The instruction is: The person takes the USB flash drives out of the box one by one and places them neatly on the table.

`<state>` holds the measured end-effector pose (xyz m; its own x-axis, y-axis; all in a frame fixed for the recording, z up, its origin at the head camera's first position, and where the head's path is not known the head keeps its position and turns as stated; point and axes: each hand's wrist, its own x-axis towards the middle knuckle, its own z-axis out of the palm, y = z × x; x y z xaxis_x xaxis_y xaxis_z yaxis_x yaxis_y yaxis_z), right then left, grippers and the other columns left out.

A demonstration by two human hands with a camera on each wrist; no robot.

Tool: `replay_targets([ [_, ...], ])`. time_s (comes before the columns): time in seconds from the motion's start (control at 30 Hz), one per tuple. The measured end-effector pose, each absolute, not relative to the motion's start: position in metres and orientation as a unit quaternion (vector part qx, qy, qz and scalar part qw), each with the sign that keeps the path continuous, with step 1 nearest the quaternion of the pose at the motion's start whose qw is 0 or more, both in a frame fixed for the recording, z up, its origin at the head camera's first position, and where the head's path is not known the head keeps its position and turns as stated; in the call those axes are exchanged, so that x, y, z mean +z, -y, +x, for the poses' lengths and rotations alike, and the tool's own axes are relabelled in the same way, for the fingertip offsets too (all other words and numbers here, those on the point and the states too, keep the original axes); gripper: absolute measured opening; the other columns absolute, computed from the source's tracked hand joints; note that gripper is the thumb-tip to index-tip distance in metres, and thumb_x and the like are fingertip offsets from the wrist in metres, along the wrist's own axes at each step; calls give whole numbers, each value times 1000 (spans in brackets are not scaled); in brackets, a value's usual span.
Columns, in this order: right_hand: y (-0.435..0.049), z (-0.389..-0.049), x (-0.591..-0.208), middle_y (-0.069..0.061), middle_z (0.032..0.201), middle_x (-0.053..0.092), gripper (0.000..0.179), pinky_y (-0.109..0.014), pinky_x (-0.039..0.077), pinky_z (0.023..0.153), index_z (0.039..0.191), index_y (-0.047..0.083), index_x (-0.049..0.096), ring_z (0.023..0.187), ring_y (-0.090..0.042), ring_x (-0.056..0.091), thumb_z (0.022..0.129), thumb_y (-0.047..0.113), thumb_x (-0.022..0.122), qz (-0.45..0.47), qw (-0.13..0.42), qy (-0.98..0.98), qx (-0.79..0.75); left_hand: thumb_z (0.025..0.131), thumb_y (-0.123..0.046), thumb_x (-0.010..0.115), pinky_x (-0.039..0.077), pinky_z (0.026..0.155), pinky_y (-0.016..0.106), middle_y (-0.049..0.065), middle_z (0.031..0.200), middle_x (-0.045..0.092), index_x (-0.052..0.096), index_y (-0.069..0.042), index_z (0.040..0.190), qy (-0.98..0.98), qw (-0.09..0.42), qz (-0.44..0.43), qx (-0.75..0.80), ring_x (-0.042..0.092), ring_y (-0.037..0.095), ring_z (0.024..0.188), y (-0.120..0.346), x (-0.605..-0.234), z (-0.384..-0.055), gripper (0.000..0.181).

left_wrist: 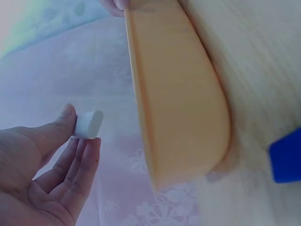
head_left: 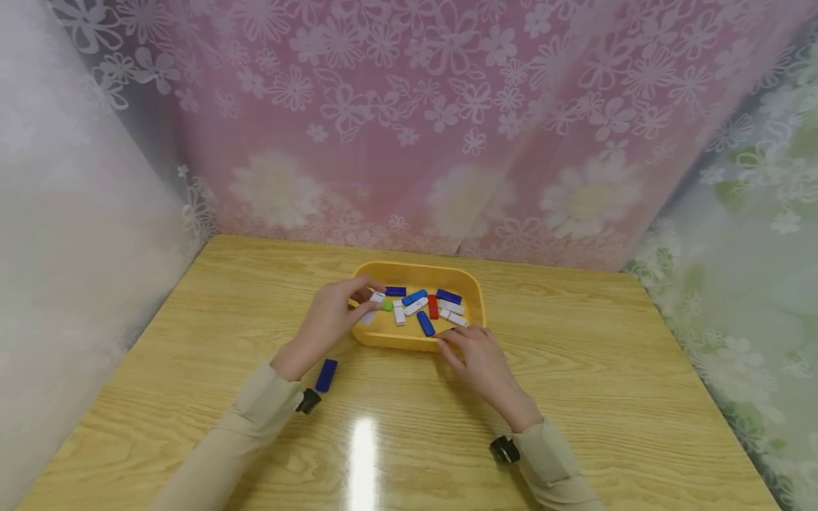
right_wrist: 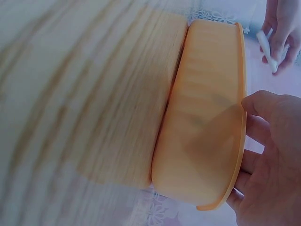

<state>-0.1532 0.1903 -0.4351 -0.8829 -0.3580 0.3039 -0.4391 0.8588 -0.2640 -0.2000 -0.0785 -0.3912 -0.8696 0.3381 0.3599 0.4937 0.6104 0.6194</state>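
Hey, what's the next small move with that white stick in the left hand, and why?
I'd probably lower it into the tray and let go. The left hand pinches the white stick above the rim at the tray's left end, the right hand grips the front rim, and other sticks already lie inside.

White stick (left_wrist: pixel 87 125), rounded end, pinched in left hand (head_left: pixel 327 314), left of head frame's centre. Yellow tray (head_left: pixel 409 343), rounded corners, upright on surface (head_left: pixel 594 369) just below frame centre; blue, white, red sticks (head_left: pixel 433 306) lying inside. Right hand (head_left: pixel 483 358) grips near rim, towards right.
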Motion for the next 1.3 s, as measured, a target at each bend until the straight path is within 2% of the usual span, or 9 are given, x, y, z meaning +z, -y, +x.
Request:
replay_targets([
  [0.2, -189, -152, -435, -4, 100, 75, 18, -49, 47, 98, 106, 11, 78, 96, -28, 67, 100, 24, 67, 204, 119, 958, 163, 91, -17, 77, 60, 71, 32, 1, 89, 73, 72, -13, 111, 888, 109, -219, -390, 71, 16, 78, 94, -400, -181, 21],
  [0.5, -188, -150, -434, -5, 100, 75, 17, -49, 47, 98, 106, 10, 78, 96, -28, 67, 99, 22, 68, 206, 120, 957, 164, 90, -11, 78, 60, 69, 26, -2, 84, 69, 72, -11, 107, 886, 84, -221, -400, 71, 14, 76, 111, -428, -157, 18],
  [0.73, -189, -151, -434, -6, 100, 75, 17, -50, 47, 98, 106, 10, 78, 97, -29, 68, 98, 22, 69, 207, 121, 957, 161, 87, -4, 79, 59, 69, 25, 2, 90, 70, 69, -8, 110, 904, 8, -212, -371, 70, 15, 80, 118, -441, -150, 26],
  [0.9, -189, -151, -434, -6, 101, 75, 17, -50, 47, 98, 106, 10, 78, 97, -29, 68, 99, 22, 68, 210, 121, 957, 162, 83, -1, 82, 56, 66, 23, 6, 91, 70, 68, -4, 111, 906, -17, -231, -355, 69, 16, 79, 117, -446, -148, 32],
  [1.0, -189, -150, -435, -6, 101, 75, 17, -51, 47, 98, 106, 10, 78, 96, -29, 68, 99, 22, 68, 211, 122, 956, 166, 82, -5, 84, 56, 71, 27, 5, 95, 69, 70, -4, 111, 914, -11, -232, -332, 67, 17, 84, 116, -448, -148, 32],
  [1.17, -190, -151, -435, -6, 100, 75, 17, -50, 46, 99, 106, 10, 78, 96, -29, 68, 99, 22, 67, 211, 125, 955, 165, 81, -14, 86, 53, 87, 43, 6, 104, 66, 74, -6, 108, 933, 9, -236, -272, 61, 25, 98, 117, -448, -149, 31],
  [1.3, -190, -151, -435, -5, 100, 75, 17, -50, 46, 98, 106, 10, 78, 96, -29, 68, 99, 22, 68, 210, 123, 956, 165, 81, -19, 86, 51, 93, 48, 7, 108, 66, 76, -6, 107, 935, -3, -248, -255, 60, 28, 103, 118, -448, -151, 31],
])
